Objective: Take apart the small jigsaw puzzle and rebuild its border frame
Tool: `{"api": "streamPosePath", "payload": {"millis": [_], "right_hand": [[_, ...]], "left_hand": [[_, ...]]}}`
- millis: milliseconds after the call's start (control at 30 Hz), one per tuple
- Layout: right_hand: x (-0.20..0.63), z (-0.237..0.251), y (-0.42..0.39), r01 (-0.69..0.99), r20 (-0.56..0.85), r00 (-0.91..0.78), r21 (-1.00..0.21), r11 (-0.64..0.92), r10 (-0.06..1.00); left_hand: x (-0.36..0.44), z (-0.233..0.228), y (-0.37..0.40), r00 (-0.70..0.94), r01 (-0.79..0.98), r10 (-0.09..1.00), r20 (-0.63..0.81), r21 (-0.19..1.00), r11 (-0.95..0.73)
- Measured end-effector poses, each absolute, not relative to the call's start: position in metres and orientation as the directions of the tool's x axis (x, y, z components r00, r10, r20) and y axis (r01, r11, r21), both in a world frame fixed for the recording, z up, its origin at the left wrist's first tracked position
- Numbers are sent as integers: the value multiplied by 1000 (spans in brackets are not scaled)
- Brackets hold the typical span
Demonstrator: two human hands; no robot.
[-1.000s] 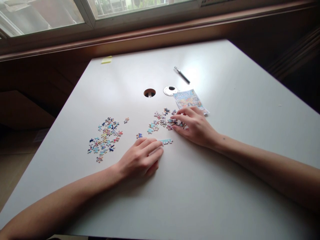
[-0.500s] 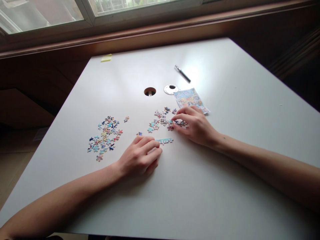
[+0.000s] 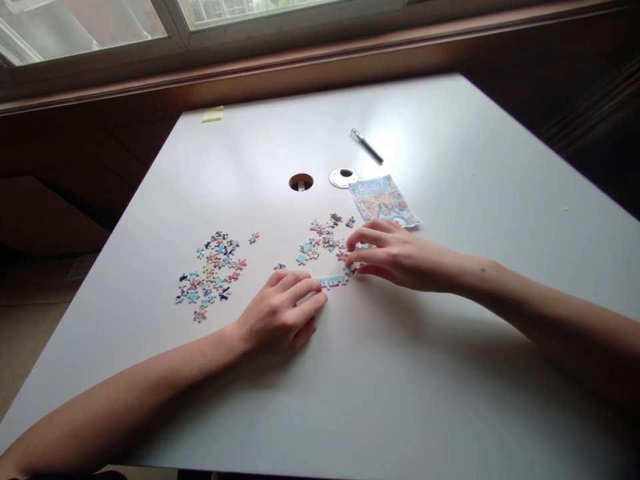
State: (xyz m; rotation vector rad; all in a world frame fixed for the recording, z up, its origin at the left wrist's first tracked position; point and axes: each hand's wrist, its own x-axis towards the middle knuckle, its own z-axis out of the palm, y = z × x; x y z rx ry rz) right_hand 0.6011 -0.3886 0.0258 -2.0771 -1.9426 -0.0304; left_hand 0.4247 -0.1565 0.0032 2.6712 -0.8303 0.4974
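My left hand rests palm down on the white table, its fingertips touching the left end of a short joined strip of light blue puzzle pieces. My right hand hovers just right of that strip, thumb and forefinger pinched on a small puzzle piece at the strip's right end. A loose cluster of puzzle pieces lies just beyond my right hand. A bigger scatter of pieces lies to the left of my left hand.
A colourful picture card lies behind the right hand. Farther back are a round cable hole, its metal cover, a pen and a yellow sticky note. A window sill runs along the far side.
My right hand has come out of the loose cluster and moved toward me to the strip's right end, now pinching a piece. My left hand has stayed put.
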Motion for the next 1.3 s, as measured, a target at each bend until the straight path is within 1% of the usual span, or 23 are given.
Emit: {"api": "streamPosePath", "payload": {"millis": [167,300,467,667,833,867,933,1033,1133,1200,1300], "right_hand": [[604,33,-394,974,152,64,-223,-28,986],[604,33,-396,961,142,89,-273,-47,986],[599,36,-394,965,85,120,-242,-97,989],[592,40,-391,959,49,147,-250,-131,988],[591,38,-389,955,69,177,-253,-154,982],[591,37,-388,954,75,184,-252,-160,980],[591,37,-388,953,85,200,-250,-173,976],[592,36,-388,952,101,226,-235,-197,969],[594,35,-389,950,110,261,-205,-235,959],[595,34,-390,949,123,279,-185,-254,952],[595,33,-390,950,146,289,-164,-265,946]], "left_hand": [[425,4,-156,770,-596,-493,404,181,-783],[425,4,-156,768,-597,-491,412,182,-781],[425,2,-156,756,-613,-498,425,193,-766],[426,3,-155,738,-634,-512,440,192,-749],[423,8,-155,651,-724,-590,478,158,-672],[423,9,-155,640,-728,-590,492,145,-670],[424,9,-153,664,-680,-534,523,125,-723],[430,8,-146,782,-468,-332,528,144,-872],[440,6,-139,882,-253,-142,450,198,-947],[446,4,-135,910,-179,-73,409,227,-957],[450,3,-133,920,-152,-45,388,250,-956]]}}
